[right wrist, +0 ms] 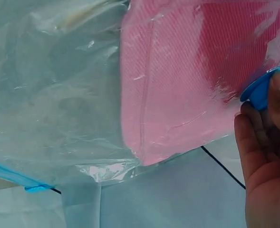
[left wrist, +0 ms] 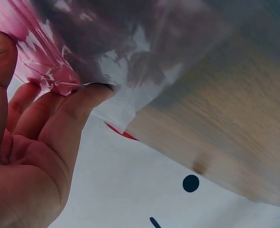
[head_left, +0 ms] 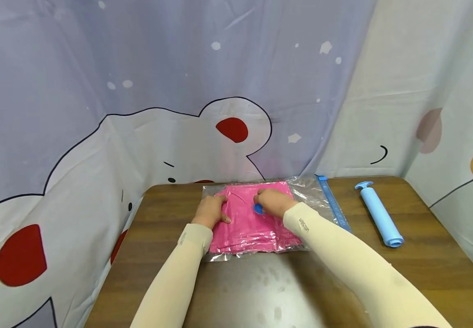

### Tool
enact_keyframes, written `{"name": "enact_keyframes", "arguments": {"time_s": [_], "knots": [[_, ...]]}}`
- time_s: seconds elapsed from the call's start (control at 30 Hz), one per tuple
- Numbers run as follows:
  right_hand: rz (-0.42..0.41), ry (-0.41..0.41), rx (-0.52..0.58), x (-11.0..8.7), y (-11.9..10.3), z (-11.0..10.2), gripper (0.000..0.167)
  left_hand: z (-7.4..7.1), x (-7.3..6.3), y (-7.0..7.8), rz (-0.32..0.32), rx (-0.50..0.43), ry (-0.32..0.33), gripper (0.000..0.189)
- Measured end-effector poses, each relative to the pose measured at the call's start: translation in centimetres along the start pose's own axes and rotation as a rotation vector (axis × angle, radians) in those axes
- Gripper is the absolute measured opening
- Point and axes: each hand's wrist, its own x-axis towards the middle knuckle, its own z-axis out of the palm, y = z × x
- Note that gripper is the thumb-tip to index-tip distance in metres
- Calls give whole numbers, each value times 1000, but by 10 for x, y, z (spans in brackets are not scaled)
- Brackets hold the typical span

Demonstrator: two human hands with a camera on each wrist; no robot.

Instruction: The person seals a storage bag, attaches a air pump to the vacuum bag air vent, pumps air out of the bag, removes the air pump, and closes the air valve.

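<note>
A clear vacuum storage bag lies flat on the table with folded pink cloth inside. My left hand grips the bag's left edge, thumb over the top. In the left wrist view, the fingers of that hand curl at the plastic and the pink cloth. Over the cloth, my right hand pinches the round blue valve cap of the bag. The right wrist view shows the thumb against the blue cap, fingers on its other side.
A blue zip strip with a slider runs along the bag's right end. Farther right lies a light-blue hand pump. The wooden table backs onto a printed curtain, which also hangs at both sides.
</note>
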Motion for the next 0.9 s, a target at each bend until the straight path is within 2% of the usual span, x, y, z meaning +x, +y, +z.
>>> {"name": "enact_keyframes", "arguments": {"time_s": [0.1, 0.13, 0.23, 0.33, 0.37, 0.47, 0.53, 0.63, 0.73, 0.77, 0.9], "knots": [[31, 17, 1, -2, -2, 0, 11, 4, 7, -3, 4, 15, 0, 99], [26, 40, 7, 0, 6, 12, 10, 5, 9, -4, 7, 28, -2, 99], [54, 44, -7, -3, 2, 13, 9, 8, 12, -5, 12, 49, -6, 100], [87, 49, -24, -3, -3, 16, 11, 10, 12, -6, 13, 62, 2, 100], [113, 34, -29, -5, -15, 5, 13, 10, 12, -5, 13, 66, 6, 100], [129, 59, -13, -5, -19, 7, 13, 5, 7, -1, 9, 55, 5, 98], [108, 95, 13, -4, -13, 14, 11, 1, 2, 2, 3, 49, 3, 98], [76, 100, 26, -5, -10, 12, 11, -15, -14, 17, -7, 39, -4, 94], [24, 75, 13, -4, -4, 11, 16, -37, -36, 37, -31, 19, -42, 88], [23, 40, 9, -6, -9, 2, 19, -44, -43, 43, -35, 10, -58, 87], [-27, -1, -19, -5, -5, 5, 22, -58, -58, 50, -31, -13, -133, 87]]}}
